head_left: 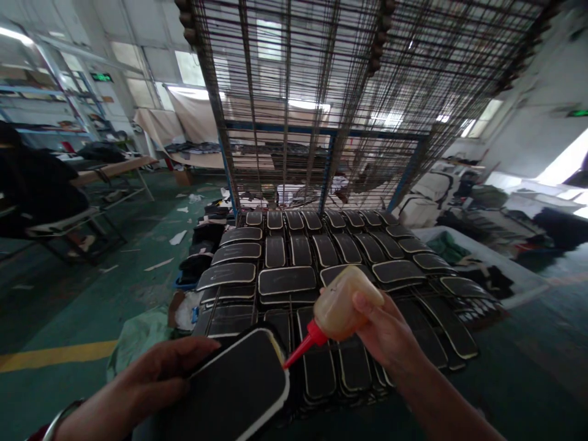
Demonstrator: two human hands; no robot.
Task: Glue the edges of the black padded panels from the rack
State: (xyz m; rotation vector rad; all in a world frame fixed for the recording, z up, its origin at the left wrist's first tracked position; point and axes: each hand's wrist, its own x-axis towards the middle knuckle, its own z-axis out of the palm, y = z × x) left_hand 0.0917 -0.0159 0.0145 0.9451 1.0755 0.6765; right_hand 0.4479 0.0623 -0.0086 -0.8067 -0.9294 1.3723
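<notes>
My left hand [160,373], with a bracelet at the wrist, grips the upper left edge of a black rounded panel [229,392] at the bottom centre. A pale line runs along the panel's border. My right hand [381,324] is wrapped round a yellowish squeeze bottle [344,303], tilted down to the left. The tip of its red nozzle [305,349] meets the pale border at the panel's right edge. Beyond my hands, many similar black panels [287,280] with pale borders lie in rows on a wire rack.
Wire grid shelves [303,73] rise behind the rows. A person in dark clothes [37,177] sits at the far left by a table [133,164]. Green cloth [138,343] lies at lower left. A white bin [519,285] with dark fabric stands at the right.
</notes>
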